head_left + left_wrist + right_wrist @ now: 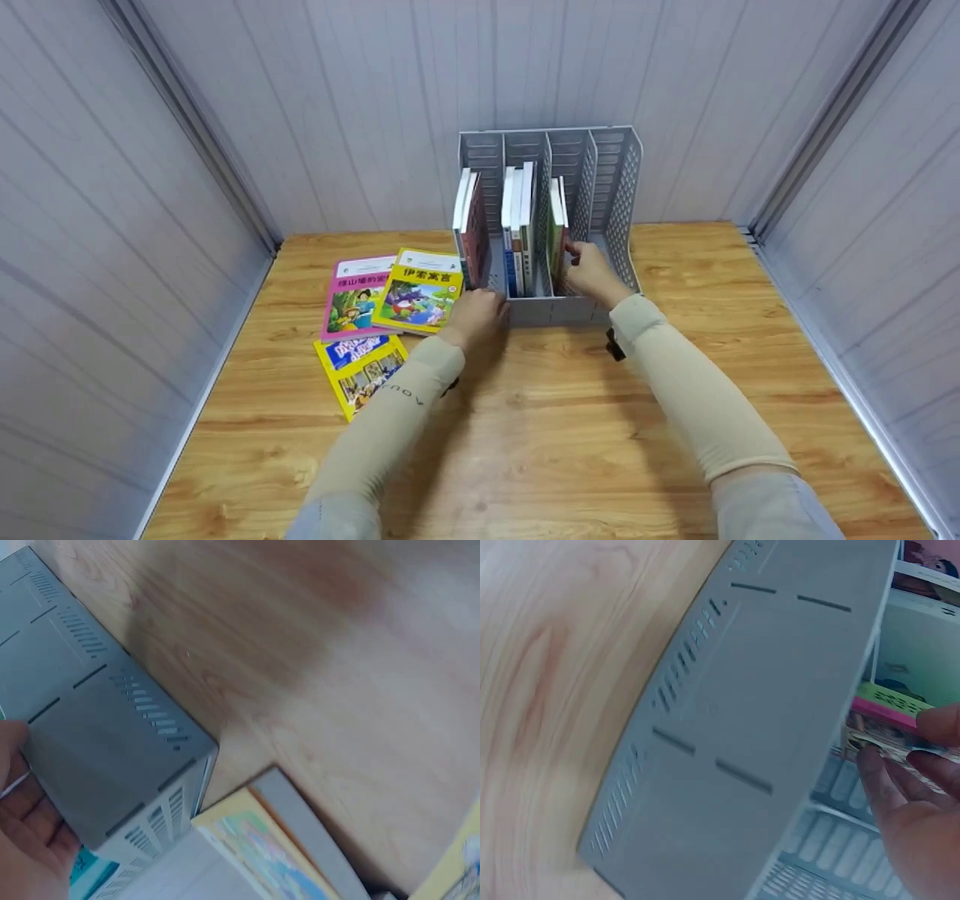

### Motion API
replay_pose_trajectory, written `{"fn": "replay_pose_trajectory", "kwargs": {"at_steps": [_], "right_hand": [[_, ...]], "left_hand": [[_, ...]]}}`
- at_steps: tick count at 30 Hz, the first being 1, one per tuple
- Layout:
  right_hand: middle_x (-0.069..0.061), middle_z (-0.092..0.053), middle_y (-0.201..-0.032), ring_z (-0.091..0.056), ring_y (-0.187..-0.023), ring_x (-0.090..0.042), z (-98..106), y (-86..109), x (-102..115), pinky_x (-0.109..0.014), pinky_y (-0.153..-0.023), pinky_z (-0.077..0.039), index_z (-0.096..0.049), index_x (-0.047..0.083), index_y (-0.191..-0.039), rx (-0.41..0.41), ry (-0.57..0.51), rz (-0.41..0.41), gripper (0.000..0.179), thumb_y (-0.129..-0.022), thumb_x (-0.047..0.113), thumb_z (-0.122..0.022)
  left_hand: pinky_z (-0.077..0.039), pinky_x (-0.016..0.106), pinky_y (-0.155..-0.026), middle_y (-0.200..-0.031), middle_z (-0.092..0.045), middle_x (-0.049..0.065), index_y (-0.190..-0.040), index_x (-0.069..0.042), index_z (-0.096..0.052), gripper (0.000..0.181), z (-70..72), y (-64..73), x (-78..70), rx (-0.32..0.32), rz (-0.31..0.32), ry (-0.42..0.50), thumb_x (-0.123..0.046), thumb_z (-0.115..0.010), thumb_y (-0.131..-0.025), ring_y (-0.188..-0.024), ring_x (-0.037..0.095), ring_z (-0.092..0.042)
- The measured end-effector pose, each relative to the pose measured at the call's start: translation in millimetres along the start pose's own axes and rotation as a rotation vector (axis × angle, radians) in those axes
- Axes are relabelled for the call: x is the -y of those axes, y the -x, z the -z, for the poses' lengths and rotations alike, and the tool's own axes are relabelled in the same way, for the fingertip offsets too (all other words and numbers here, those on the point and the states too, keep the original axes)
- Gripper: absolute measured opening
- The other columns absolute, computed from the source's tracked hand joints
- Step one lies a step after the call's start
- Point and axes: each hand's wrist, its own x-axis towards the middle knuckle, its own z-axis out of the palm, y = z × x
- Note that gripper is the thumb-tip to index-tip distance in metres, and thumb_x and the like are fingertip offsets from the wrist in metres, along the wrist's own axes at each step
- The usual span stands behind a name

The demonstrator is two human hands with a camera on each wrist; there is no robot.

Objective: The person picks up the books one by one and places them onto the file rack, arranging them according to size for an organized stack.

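A grey file organizer (562, 311) with upright dividers stands against the back wall, books upright in its compartments. My left hand (474, 315) grips its front rim at the left corner; in the left wrist view, the fingers (41, 821) curl behind the front panel, partly hidden. With its fingertips, my right hand (592, 274) pinches a thin book (564, 217) in the third compartment. Close up, the right wrist view has fingers (885, 787) on the spines there, beside a pink-and-green spine (889, 709). Two groups of books, reddish ones (474, 225) and white-edged ones (519, 225), fill the left compartments.
Left of the organizer, a yellow picture book (420, 292) overlaps a pink one (352, 304). Another yellow book (367, 375) lies nearer on the wooden table (555, 435). Pale panel walls (375, 112) close in the back and both sides.
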Motion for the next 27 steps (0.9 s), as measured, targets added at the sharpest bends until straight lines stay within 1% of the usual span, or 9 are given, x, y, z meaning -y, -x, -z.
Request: {"fn": "replay_pose_trajectory", "kwargs": {"at_steps": [4,6,8,9,11,15,19,24,27], "right_hand": [[-0.033,-0.055,-0.156,-0.060,-0.124,-0.044,9,11.0,-1,-0.053,-0.109,-0.051,-0.049,-0.012,-0.155,-0.013,0.122,0.030,0.062,-0.093,-0.008,-0.045],[-0.034,-0.055,-0.154,-0.059,-0.124,-0.045,12,16.5,-5,-0.056,-0.111,-0.050,-0.051,-0.012,-0.152,-0.011,0.171,0.053,0.057,-0.096,-0.006,-0.048],[-0.035,-0.054,-0.153,-0.057,-0.132,-0.049,15,21.3,-12,-0.059,-0.117,-0.048,-0.053,-0.013,-0.150,-0.012,0.218,0.079,0.052,-0.099,-0.004,-0.052],[-0.035,-0.055,-0.150,-0.055,-0.138,-0.050,16,23.6,-15,-0.061,-0.119,-0.046,-0.055,-0.012,-0.149,-0.017,0.249,0.089,0.050,-0.100,-0.002,-0.054],[-0.035,-0.058,-0.146,-0.054,-0.140,-0.053,16,27.9,-22,-0.064,-0.119,-0.046,-0.058,-0.012,-0.146,-0.026,0.308,0.106,0.046,-0.102,0.001,-0.057],[-0.035,-0.060,-0.141,-0.056,-0.136,-0.054,15,35.4,-32,-0.065,-0.117,-0.046,-0.061,-0.008,-0.145,-0.021,0.413,0.110,0.044,-0.106,0.012,-0.062],[-0.034,-0.061,-0.142,-0.057,-0.136,-0.054,12,41.1,-40,-0.066,-0.118,-0.046,-0.063,-0.004,-0.147,0.017,0.478,0.102,0.045,-0.109,0.022,-0.062],[-0.029,-0.067,-0.142,-0.062,-0.135,-0.050,6,45.7,-49,-0.064,-0.116,-0.049,-0.065,-0.002,-0.144,0.036,0.514,0.094,0.045,-0.112,0.029,-0.058],[-0.026,-0.075,-0.131,-0.070,-0.124,-0.047,3,48.0,-53,-0.063,-0.108,-0.055,-0.072,-0.003,-0.135,0.019,0.507,0.101,0.041,-0.113,0.029,-0.057]], "left_hand": [[-0.063,0.049,-0.095,-0.111,-0.079,0.016,-0.116,-0.003,-0.076,0.022,7.5,5.9,7.3,-0.024,-0.104,-0.004,-0.020,-0.063,-0.112,-0.104,0.034,-0.077],[-0.061,0.048,-0.101,-0.117,-0.077,0.015,-0.123,-0.002,-0.075,0.022,11.3,11.3,11.8,-0.058,-0.136,0.000,-0.018,-0.065,-0.110,-0.110,0.034,-0.074],[-0.060,0.047,-0.104,-0.121,-0.075,0.015,-0.129,-0.001,-0.073,0.025,16.1,18.2,16.8,-0.091,-0.153,0.009,-0.015,-0.067,-0.109,-0.114,0.033,-0.072],[-0.060,0.047,-0.104,-0.121,-0.075,0.016,-0.129,0.000,-0.073,0.026,18.1,21.9,19.9,-0.112,-0.155,0.017,-0.014,-0.068,-0.108,-0.113,0.034,-0.072],[-0.060,0.049,-0.101,-0.117,-0.075,0.017,-0.127,0.002,-0.072,0.024,22.3,29.8,26.1,-0.147,-0.135,0.026,-0.010,-0.070,-0.106,-0.110,0.035,-0.072],[-0.061,0.053,-0.096,-0.112,-0.075,0.021,-0.119,0.005,-0.071,0.019,29.1,46.9,41.5,-0.205,-0.017,0.044,-0.008,-0.070,-0.104,-0.105,0.038,-0.073],[-0.063,0.052,-0.092,-0.113,-0.078,0.020,-0.121,0.004,-0.072,0.025,36.6,67.6,58.7,-0.192,0.152,0.037,-0.017,-0.067,-0.107,-0.102,0.037,-0.076],[-0.065,0.051,-0.077,-0.097,-0.078,0.018,-0.108,0.001,-0.074,0.028,44.5,93.6,84.5,-0.096,0.336,-0.019,-0.026,-0.067,-0.107,-0.086,0.035,-0.076],[-0.059,0.045,-0.064,-0.084,-0.073,0.014,-0.092,-0.002,-0.074,0.037,48.2,107.4,101.1,0.015,0.472,-0.045,-0.035,-0.066,-0.108,-0.073,0.028,-0.069]]}}
